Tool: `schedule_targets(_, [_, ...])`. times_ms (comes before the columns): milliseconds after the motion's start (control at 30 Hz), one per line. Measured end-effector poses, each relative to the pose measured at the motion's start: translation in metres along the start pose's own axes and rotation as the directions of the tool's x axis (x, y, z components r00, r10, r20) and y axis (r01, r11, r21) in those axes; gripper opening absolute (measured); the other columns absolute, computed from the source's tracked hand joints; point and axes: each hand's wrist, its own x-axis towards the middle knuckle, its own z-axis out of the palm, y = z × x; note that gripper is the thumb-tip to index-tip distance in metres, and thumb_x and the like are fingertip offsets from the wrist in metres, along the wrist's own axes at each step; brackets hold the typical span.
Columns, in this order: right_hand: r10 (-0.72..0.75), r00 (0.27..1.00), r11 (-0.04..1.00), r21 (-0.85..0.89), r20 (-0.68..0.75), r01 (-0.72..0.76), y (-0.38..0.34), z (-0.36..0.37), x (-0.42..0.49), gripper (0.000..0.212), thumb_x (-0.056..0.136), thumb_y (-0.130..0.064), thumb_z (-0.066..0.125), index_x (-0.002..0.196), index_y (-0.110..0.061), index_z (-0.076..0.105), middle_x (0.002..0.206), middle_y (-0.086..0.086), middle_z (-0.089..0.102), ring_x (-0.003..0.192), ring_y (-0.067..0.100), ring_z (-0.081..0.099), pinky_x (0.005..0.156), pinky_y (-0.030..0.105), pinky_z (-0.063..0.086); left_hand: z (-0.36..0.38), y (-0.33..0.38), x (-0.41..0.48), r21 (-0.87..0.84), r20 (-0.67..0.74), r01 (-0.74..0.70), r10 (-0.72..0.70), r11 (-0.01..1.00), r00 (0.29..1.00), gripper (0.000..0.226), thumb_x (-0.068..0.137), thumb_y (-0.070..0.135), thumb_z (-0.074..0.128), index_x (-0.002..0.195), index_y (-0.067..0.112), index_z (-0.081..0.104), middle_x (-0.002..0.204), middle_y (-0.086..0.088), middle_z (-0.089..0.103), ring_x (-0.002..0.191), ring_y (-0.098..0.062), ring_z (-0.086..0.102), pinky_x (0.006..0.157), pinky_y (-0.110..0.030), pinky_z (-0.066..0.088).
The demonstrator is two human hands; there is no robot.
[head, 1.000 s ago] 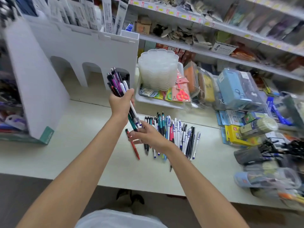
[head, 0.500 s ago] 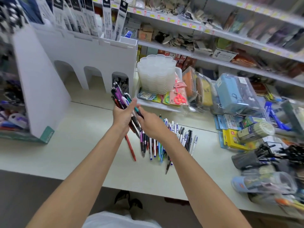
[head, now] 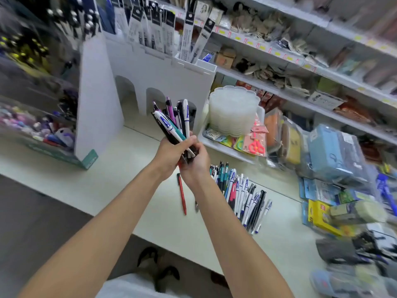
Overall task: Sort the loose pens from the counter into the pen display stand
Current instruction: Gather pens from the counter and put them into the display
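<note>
My left hand (head: 169, 153) grips a bunch of pens (head: 171, 123) upright above the counter, their tips fanned out: white, purple, black and teal. My right hand (head: 196, 164) is cupped round the bunch's lower end from the right. Behind the bunch stands the white pen display stand (head: 154, 69) with arched openings and packaged pens in its top slots. On the counter to the right lies a row of several loose pens (head: 242, 196). A red pen (head: 182, 194) lies apart, just under my wrists.
A stack of clear plastic tubs (head: 233, 110) sits in a white tray right of the stand. Packaged stationery (head: 335, 155) crowds the counter's right side. Shelves of goods (head: 279, 67) run behind. A cardboard bin of small items (head: 49, 134) is at the left.
My right hand left the loose pens on the counter and came up to the bunch, adding a pen to it. Both hands rose slightly; the camera swung left.
</note>
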Motion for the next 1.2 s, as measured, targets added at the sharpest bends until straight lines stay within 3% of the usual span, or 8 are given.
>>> schedule_targets(67, [-0.147,0.986,0.942,-0.293,0.079,0.164,-0.003,0.007,0.0,0.033,0.105,-0.03,0.038,0.107,-0.012,0.066,0.096,0.005,0.071,0.096,0.022,0.063,0.081,0.032,0.05,-0.025,0.018,0.001,0.03,0.109,0.007,-0.01,1.0,0.994,0.002,0.093,0.012,0.065,0.095,0.011,0.064,0.077,-0.004,0.066,0.067,-0.018,0.064,0.06,-0.028,0.053])
schedule_targets(167, [-0.328,0.9,0.717,-0.544,0.287,0.435,-0.025,0.038,0.002,0.037,0.094,-0.038,0.055,0.121,-0.013,0.061,0.116,0.011,0.066,0.107,0.024,0.061,0.101,0.04,0.048,-0.061,0.042,0.004,0.001,0.221,0.109,-0.106,0.994,0.969,0.014,0.096,0.022,0.061,0.102,0.009,0.058,0.071,-0.002,0.056,0.057,-0.013,0.053,0.058,-0.031,0.054])
schedule_targets(367, [-0.396,0.689,0.142,-0.701,0.607,0.699,-0.022,0.13,-0.006,0.044,0.091,-0.022,0.067,0.134,-0.02,0.053,0.093,-0.009,0.065,0.089,0.014,0.066,0.084,0.034,0.057,-0.12,0.098,0.026,0.156,0.285,-0.02,-0.026,0.987,0.958,0.028,0.082,0.034,0.072,0.092,0.009,0.063,0.077,-0.008,0.059,0.058,-0.016,0.051,0.054,-0.029,0.046])
schedule_targets(600, [-0.591,0.587,0.108,-0.667,0.553,0.738,0.025,0.224,0.001,0.036,0.089,-0.012,0.065,0.119,-0.016,0.045,0.099,0.006,0.061,0.09,0.02,0.064,0.081,0.043,0.056,-0.206,0.175,0.076,0.304,0.47,-0.23,0.065,0.925,0.88,0.026,0.092,0.023,0.068,0.102,0.0,0.059,0.067,-0.005,0.06,0.06,-0.024,0.054,0.056,-0.034,0.043])
schedule_targets(733, [-0.801,0.523,0.319,-0.53,0.293,0.786,0.06,0.282,-0.013,0.034,0.09,-0.003,0.055,0.114,-0.024,0.045,0.102,0.004,0.052,0.091,0.032,0.068,0.077,0.038,0.059,-0.25,0.234,0.09,0.255,0.593,-0.211,0.019,0.944,0.805,0.007,0.096,0.013,0.059,0.101,0.008,0.06,0.079,-0.009,0.066,0.058,-0.016,0.056,0.049,-0.024,0.047])
schedule_targets(900, [-0.82,0.572,0.536,-0.305,0.036,0.787,0.07,0.337,-0.029,0.037,0.094,-0.004,0.045,0.131,-0.008,0.045,0.089,0.003,0.047,0.066,0.011,0.051,0.058,0.021,0.045,-0.308,0.272,0.111,0.285,0.573,-0.243,0.038,0.927,0.818,0.005,0.095,0.01,0.061,0.1,0.008,0.06,0.073,-0.007,0.063,0.048,-0.013,0.05,0.046,-0.025,0.045])
schedule_targets(1067, [-0.746,0.543,0.107,-0.735,0.386,0.67,0.124,0.387,-0.023,0.031,0.081,-0.035,0.078,0.099,-0.016,0.061,0.082,-0.009,0.057,0.075,0.005,0.052,0.069,0.016,0.043,-0.341,0.279,0.12,0.32,0.603,-0.305,0.056,0.897,0.796,0.02,0.094,0.017,0.066,0.105,0.003,0.056,0.061,0.0,0.055,0.052,-0.02,0.048,0.053,-0.032,0.045])
schedule_targets(1200, [-0.732,0.526,0.024,-0.755,0.433,0.655,0.14,0.403,-0.016,0.021,0.084,-0.03,0.074,0.097,-0.015,0.068,0.095,-0.002,0.066,0.086,0.01,0.057,0.077,0.025,0.044,-0.36,0.286,0.116,0.295,0.621,-0.282,0.041,0.913,0.783,0.017,0.097,0.02,0.06,0.091,0.006,0.054,0.063,-0.003,0.051,0.054,-0.018,0.046,0.054,-0.03,0.043])
